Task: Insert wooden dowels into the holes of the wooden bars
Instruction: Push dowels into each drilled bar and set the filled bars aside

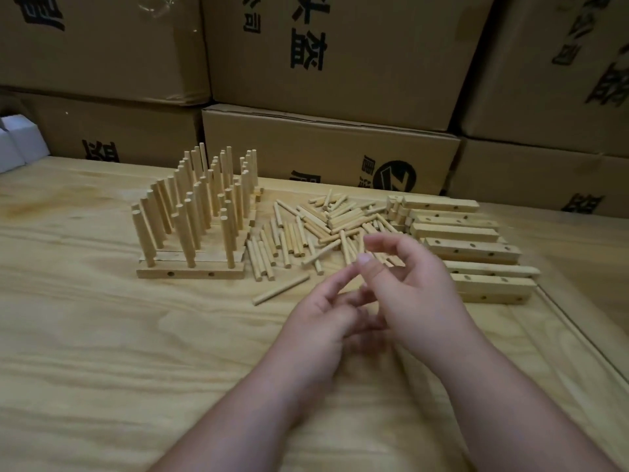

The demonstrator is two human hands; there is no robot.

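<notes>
Hard to make out much around the hands, they're a bit blurred. Left hand (326, 311) and right hand (413, 284) are close together above the plywood table (102, 352), fingertips nearly meeting. Fingers on both are loosely curled and I don't see a dowel in either one, though the spot where the fingers overlap is murky, so something tiny could be hidden there.

The loose dowels (316, 226) lie in a messy pile just beyond the hands, the near edge of it partly covered by the right fingers. 1 single dowel (281, 289) lies apart from the pile, closer to the left hand.

Left of the pile sit the finished bars (190, 267), packed side by side with dowels standing upright in their holes; the back rows hide behind the front ones so no clean count. The front bar shows 2 side holes.

Right of the pile is a stack of empty bars (476, 247), holes visible, lower ones mostly buried.

Cardboard boxes (326, 151) with printed characters wall off the back, cut off by the frame. Can't tell what's in them.
</notes>
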